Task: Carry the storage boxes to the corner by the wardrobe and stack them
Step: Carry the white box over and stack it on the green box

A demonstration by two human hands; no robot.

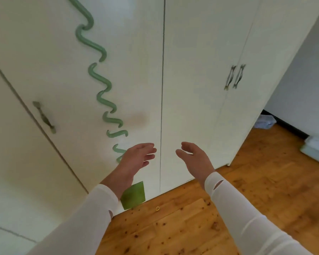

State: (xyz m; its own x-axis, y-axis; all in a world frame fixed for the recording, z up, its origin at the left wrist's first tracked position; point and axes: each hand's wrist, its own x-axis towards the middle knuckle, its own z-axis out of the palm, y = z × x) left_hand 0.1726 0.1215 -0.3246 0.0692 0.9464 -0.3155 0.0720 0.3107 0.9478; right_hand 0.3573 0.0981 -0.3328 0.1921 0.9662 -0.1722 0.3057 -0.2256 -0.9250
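At the far left, a dull metal bar handle (pixel 44 117) sits on a door of the tall white wardrobe (pixel 191 70), which fills most of the view. Right of it, a pale green wavy strip (pixel 99 74) snakes down the door front in several separate pieces. Its lowest piece is partly hidden behind the left hand (pixel 138 157). That hand is raised in front of the wardrobe with its fingers relaxed and slightly spread, holding and touching nothing. A flat green square panel (pixel 134 195) leans at the wardrobe's foot, partly covered by the white left sleeve (pixel 85 218). Just right of the panel, a small yellow ring (pixel 157 208) lies on the knotty wooden plank floor (pixel 247 199). The right hand (pixel 193 157) is held up near the left one, on the other side of the dark door seam, palm turned inward and fingers loosely extended, empty. Its white sleeve (pixel 238 208) has a small slit near the wrist. Further right, a pair of metal handles (pixel 235 77) sits side by side on two doors. Beyond the wardrobe's end, a crumpled clear plastic sheet (pixel 265 122) lies in the corner by the wall. At the far right edge, well apart from both hands, a pale translucent plastic storage box (pixel 316 150) with a white lid stands on the floor against the wall.
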